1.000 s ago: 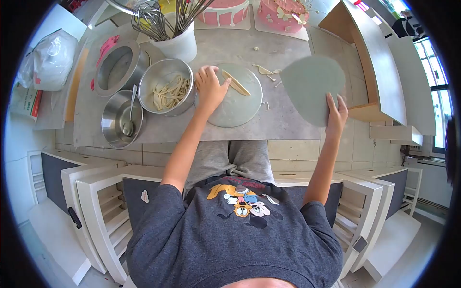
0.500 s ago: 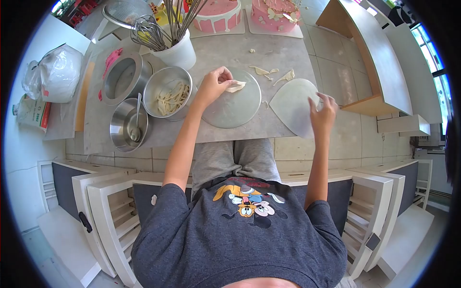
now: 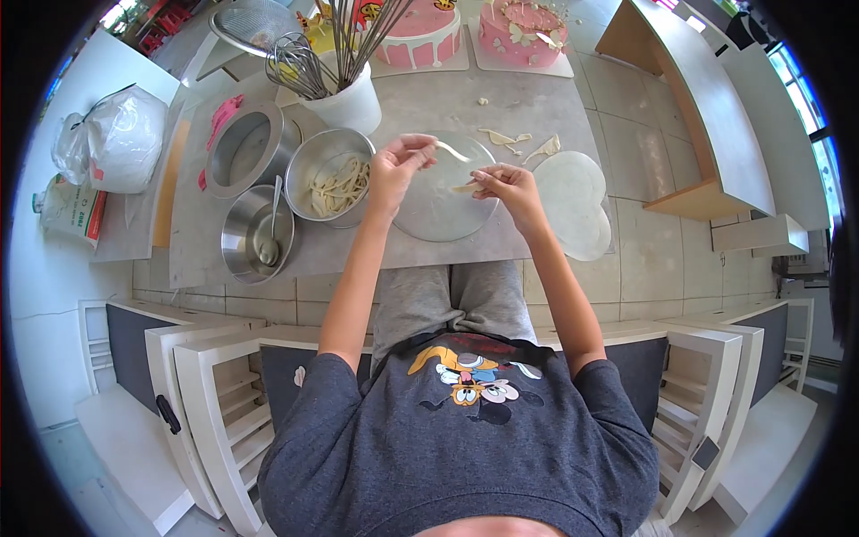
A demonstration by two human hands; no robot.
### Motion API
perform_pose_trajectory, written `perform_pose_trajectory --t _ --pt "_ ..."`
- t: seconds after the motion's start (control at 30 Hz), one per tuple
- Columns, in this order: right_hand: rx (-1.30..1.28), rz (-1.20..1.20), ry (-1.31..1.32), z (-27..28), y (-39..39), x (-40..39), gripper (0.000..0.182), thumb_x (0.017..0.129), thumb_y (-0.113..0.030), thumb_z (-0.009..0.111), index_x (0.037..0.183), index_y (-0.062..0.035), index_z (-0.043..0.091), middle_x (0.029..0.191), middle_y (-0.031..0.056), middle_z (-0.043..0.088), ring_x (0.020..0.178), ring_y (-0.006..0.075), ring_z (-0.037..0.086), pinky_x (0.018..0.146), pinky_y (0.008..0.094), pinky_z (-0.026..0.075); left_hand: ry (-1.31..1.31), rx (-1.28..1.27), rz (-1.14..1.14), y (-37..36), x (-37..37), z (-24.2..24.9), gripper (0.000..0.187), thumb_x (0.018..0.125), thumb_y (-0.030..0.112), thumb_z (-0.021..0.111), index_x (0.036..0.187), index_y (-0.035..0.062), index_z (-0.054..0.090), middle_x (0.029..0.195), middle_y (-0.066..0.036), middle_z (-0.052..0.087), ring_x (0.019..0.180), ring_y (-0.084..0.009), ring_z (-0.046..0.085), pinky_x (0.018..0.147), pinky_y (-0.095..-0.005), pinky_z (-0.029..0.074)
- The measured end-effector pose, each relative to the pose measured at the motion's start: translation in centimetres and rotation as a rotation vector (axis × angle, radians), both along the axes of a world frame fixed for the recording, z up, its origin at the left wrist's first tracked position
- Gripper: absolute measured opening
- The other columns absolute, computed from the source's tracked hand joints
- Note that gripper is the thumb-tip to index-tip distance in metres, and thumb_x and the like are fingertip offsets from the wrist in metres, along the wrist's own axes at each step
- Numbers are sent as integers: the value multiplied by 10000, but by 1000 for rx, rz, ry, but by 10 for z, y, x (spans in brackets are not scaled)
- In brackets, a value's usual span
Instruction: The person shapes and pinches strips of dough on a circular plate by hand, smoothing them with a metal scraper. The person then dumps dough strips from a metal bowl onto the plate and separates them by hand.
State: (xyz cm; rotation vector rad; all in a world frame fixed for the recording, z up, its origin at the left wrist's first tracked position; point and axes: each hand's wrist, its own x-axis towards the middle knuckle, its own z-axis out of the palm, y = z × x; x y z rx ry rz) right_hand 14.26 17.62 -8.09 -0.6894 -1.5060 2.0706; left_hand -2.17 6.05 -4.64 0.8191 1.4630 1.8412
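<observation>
My left hand (image 3: pixel 401 170) is closed, pinching one end of a pale dough strip (image 3: pixel 454 152) over a round translucent board (image 3: pixel 438 217). My right hand (image 3: pixel 508 190) is also closed, with thumb and fingers gripping a small pale dough piece (image 3: pixel 465 188) above the same board. Beside my right hand lies a heart-shaped translucent board (image 3: pixel 573 206). Thin dough scraps (image 3: pixel 504 139) rest behind the boards. To the left of my left hand stands a metal bowl (image 3: pixel 309 148) with several dough strips (image 3: pixel 343 186) inside.
A steel bowl (image 3: pixel 234 252) with a spoon (image 3: pixel 269 246) in it and a round metal pan (image 3: pixel 234 185) stand at the left. Whisks (image 3: pixel 300 67) stick out of a white tub (image 3: pixel 351 107). Two pink cakes (image 3: pixel 420 40) sit at the table's far edge. A plastic bag (image 3: pixel 125 134) is farther left.
My right hand has left the heart-shaped board and come inward beside my left hand, now with a dough piece. My left hand has raised its strip. The view has shifted slightly.
</observation>
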Motion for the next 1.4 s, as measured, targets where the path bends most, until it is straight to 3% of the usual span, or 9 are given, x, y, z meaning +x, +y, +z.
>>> perform_pose_trajectory --t 0.1,0.17,0.2,0.27,0.3,0.37,0.67,0.97,1.4 --pt "134 69 -120 -8 4 2 300 806 -172 657 978 67 605 848 101 655 722 151 621 702 265 497 -89 30 37 -4 -3 6 128 799 60 640 917 10 633 829 -49 646 719 -99 593 698 -214 477" --pt "705 -107 -258 -3 -5 -2 350 814 -192 648 1043 63 577 906 104 648 782 168 618 756 303 488 -55 24 -12 -6 0 9 128 800 59 639 917 8 631 830 -45 643 732 -98 592 710 -216 475" --pt "705 -107 -259 1 -7 -5 350 814 -192 648 1043 63 577 906 104 648 782 168 618 756 303 488 -18 14 -61 -8 2 11 127 801 58 637 917 5 629 831 -41 641 744 -97 591 722 -218 474" --pt "1326 -274 -149 25 -8 -10 363 838 -203 622 1089 51 556 934 91 637 828 178 608 787 321 471 26 8 -115 -9 9 19 134 801 63 639 921 6 627 838 -39 639 750 -95 589 728 -219 472" --pt "1326 -272 -149 29 -5 -11 363 838 -203 622 1089 51 556 934 91 637 828 178 608 787 321 471 72 3 -168 -10 11 21 141 800 68 640 925 6 625 846 -37 637 755 -94 586 734 -220 471" --pt "160 265 75 33 1 -12 298 863 -142 582 1080 60 556 920 99 631 818 157 601 729 283 481 68 12 -173 -10 11 17 148 801 81 645 932 14 627 856 -28 635 756 -93 576 747 -223 454" --pt "249 223 -82 51 -6 -10 216 825 -118 629 938 66 621 751 107 648 571 131 591 581 229 478 166 -185 -204 -19 6 18 186 795 143 665 936 22 672 760 -2 641 655 -50 519 600 -197 428" --pt "214 264 -58 63 2 1 254 831 -103 612 975 106 596 810 167 652 721 203 662 678 256 527 234 -201 -159 -25 5 17 128 780 103 667 873 18 689 759 -45 670 705 -80 596 659 -203 465" --pt "153 289 -79 70 12 12 255 826 -86 611 972 121 593 802 183 654 748 220 669 684 239 519 215 -199 -141 -30 0 18 114 776 91 660 843 3 690 730 -66 666 696 -106 625 659 -216 484"
